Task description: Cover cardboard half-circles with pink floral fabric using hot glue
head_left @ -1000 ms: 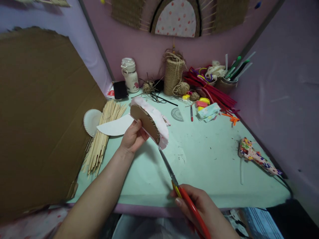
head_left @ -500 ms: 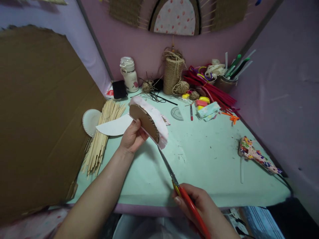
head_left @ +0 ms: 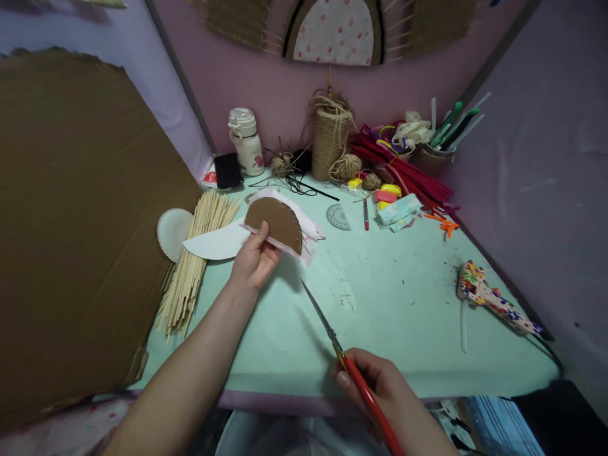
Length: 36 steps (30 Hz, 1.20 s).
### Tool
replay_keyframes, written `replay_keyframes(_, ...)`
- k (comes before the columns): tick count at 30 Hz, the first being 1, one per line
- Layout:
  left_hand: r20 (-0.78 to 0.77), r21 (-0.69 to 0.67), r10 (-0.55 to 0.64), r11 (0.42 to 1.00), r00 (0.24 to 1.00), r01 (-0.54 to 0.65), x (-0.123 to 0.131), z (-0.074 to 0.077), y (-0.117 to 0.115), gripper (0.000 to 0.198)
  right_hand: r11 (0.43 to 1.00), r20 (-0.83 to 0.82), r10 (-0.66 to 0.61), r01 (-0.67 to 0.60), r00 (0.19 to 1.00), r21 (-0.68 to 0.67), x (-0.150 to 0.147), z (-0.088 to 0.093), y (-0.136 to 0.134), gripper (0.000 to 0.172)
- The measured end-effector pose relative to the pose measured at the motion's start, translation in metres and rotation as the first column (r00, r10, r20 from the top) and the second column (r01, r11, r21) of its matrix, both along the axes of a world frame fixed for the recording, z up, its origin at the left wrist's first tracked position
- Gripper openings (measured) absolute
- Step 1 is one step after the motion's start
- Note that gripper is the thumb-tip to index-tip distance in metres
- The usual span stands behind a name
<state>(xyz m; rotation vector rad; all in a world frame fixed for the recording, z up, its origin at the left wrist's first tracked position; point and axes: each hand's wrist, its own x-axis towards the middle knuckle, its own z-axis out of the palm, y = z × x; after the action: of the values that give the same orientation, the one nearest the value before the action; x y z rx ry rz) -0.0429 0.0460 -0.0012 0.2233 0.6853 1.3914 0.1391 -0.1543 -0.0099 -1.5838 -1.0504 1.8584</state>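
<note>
My left hand [head_left: 254, 259] pinches the near edge of a brown cardboard half-disc [head_left: 278, 223] backed with pale pink fabric [head_left: 308, 228], held low over the mint-green table [head_left: 389, 316]. My right hand [head_left: 380, 392] grips red-handled scissors [head_left: 349, 364] at the table's front edge. Their blades are closed and point up-left toward the half-disc without touching it.
A large cardboard sheet [head_left: 71, 221] leans at the left. Bamboo skewers [head_left: 197, 253], a white paper plate [head_left: 173, 231] and a white paper half-disc [head_left: 216, 240] lie by it. Twine spool [head_left: 330, 136], bottle [head_left: 247, 142], red pipe cleaners [head_left: 403, 171] crowd the back. A patterned glue gun [head_left: 491, 301] lies right.
The half-disc has tilted flatter and lowered toward the table. The scissors have pulled back from its edge toward me, blades now clear of the fabric.
</note>
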Motion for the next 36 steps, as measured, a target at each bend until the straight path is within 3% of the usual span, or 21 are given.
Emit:
replay_keyframes(4,0.010,-0.101,0.029,0.994,1.000,-0.028,0.000,-0.002,0.004,0.031,0.983,0.098,0.000,-0.018,0.995,0.183,0.005,0.000,0.000,0.031)
replay_keyframes(7,0.075,-0.099,0.045,0.994,0.996,-0.038,0.000,0.000,0.003,0.029,0.948,0.253,-0.087,0.002,0.964,0.320,0.007,-0.002,0.000,0.027)
replay_keyframes(16,0.137,-0.103,-0.039,0.993,0.990,0.054,0.012,0.006,-0.015,0.027,0.788,0.560,-0.363,-0.075,0.745,0.611,0.015,-0.024,0.015,0.038)
replay_keyframes(20,0.104,-0.087,-0.074,0.993,0.992,0.083,0.017,0.005,-0.021,0.020,0.738,0.604,-0.471,-0.087,0.643,0.669,0.019,-0.029,0.027,0.047)
replay_keyframes(24,0.082,-0.104,-0.096,0.989,0.992,0.104,0.020,0.003,-0.024,0.017,0.714,0.640,-0.502,-0.139,0.582,0.686,0.021,-0.028,0.037,0.052)
replay_keyframes(36,0.036,-0.068,-0.109,0.991,0.993,0.112,0.025,-0.003,-0.029,0.010,0.718,0.650,-0.505,-0.142,0.568,0.682,0.021,-0.028,0.041,0.058)
